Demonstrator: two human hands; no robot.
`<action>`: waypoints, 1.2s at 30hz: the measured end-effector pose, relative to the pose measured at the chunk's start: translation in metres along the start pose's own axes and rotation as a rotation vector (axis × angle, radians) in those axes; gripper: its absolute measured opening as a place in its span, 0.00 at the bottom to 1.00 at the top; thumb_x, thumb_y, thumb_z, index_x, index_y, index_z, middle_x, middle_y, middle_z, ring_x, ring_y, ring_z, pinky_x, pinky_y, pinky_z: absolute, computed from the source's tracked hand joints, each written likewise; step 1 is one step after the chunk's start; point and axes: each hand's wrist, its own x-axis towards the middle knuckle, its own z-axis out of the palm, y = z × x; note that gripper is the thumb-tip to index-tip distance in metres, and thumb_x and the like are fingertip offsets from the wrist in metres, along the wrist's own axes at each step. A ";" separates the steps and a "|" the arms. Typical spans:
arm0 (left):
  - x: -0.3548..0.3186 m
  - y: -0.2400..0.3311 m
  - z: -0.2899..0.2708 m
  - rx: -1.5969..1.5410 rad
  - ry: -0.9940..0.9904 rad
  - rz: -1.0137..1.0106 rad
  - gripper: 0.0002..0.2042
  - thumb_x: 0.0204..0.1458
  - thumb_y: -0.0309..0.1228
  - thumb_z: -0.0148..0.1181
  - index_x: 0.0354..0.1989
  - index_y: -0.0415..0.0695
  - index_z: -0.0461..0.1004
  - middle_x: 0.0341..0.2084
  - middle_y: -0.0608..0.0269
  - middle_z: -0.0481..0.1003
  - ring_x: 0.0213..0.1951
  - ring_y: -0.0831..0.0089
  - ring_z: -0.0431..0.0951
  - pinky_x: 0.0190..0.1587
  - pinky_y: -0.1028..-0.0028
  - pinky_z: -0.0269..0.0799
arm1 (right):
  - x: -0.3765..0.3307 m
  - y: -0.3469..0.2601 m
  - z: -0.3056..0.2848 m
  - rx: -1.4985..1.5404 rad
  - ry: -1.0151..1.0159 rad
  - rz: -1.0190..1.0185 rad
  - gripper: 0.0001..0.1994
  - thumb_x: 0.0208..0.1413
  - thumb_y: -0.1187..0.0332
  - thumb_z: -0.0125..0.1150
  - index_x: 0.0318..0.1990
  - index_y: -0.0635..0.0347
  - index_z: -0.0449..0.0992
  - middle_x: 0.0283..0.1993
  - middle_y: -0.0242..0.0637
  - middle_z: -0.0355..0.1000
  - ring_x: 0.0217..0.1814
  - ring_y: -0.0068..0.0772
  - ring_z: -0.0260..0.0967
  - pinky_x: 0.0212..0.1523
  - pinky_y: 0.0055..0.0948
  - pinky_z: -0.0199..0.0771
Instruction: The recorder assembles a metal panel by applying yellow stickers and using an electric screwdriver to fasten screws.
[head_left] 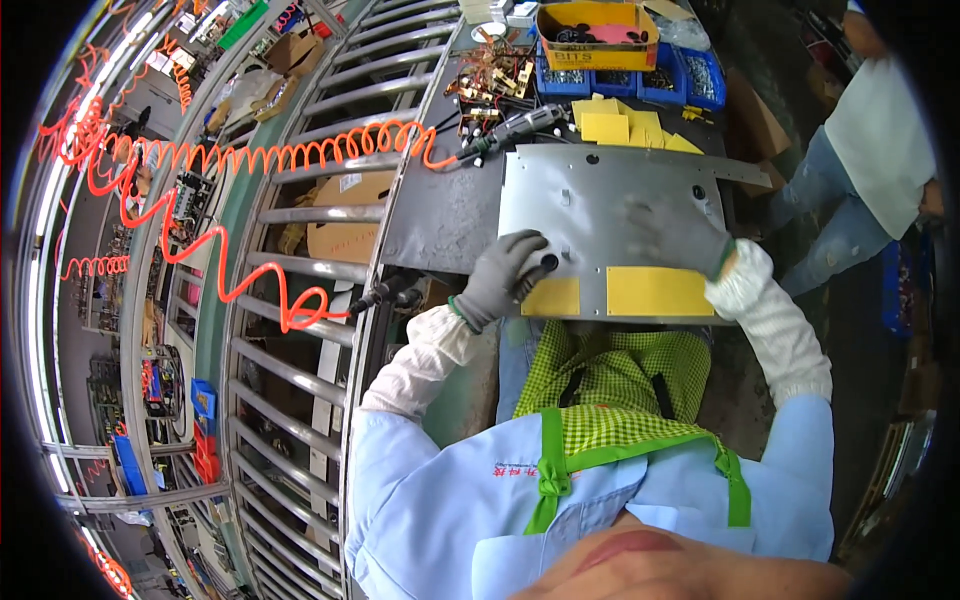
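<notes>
A grey sheet-metal panel (pixel 625 185) with small clips, holes and two yellow patches lies in front of me on the workbench. My left hand (pixel 500 272), in a grey glove, is at the panel's left edge, its fingers curled round a small black round grommet (pixel 549 262). Over the right part of the panel is my right hand (pixel 685 238), gloved alike and blurred by motion, so its fingers are unclear. A yellow patch (pixel 660 292) lies just below it. Black round pieces also show at the panel's top edge and upper right.
Beyond the panel lie a power screwdriver (pixel 520 128) on a coiled orange hose (pixel 300 153), yellow sheets (pixel 620 125), blue bins (pixel 703 78) and a yellow box (pixel 597 35) of black parts. A roller conveyor (pixel 320 214) runs at left. Another person (pixel 880 150) stands at right.
</notes>
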 end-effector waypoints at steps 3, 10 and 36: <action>-0.003 -0.023 -0.022 -0.018 0.116 -0.123 0.19 0.54 0.34 0.60 0.51 0.39 0.69 0.46 0.48 0.73 0.48 0.52 0.75 0.48 0.64 0.72 | 0.097 0.016 -0.002 -0.092 0.149 -0.051 0.21 0.54 0.59 0.58 0.56 0.51 0.70 0.59 0.35 0.66 0.60 0.43 0.63 0.60 0.45 0.62; -0.021 -0.068 0.001 -0.703 0.366 -0.525 0.17 0.59 0.32 0.57 0.53 0.35 0.68 0.44 0.59 0.74 0.45 0.69 0.75 0.48 0.71 0.71 | 0.287 0.063 0.061 -0.357 -0.096 0.150 0.20 0.56 0.70 0.49 0.56 0.44 0.70 0.57 0.37 0.68 0.60 0.43 0.65 0.53 0.48 0.64; 0.318 0.087 0.026 -1.417 -0.274 0.364 0.40 0.59 0.63 0.34 0.68 0.40 0.52 0.62 0.57 0.60 0.62 0.68 0.62 0.62 0.63 0.59 | -0.044 0.033 -0.045 0.557 0.869 0.360 0.19 0.41 0.60 0.67 0.41 0.56 0.73 0.31 0.40 0.75 0.33 0.45 0.74 0.35 0.35 0.75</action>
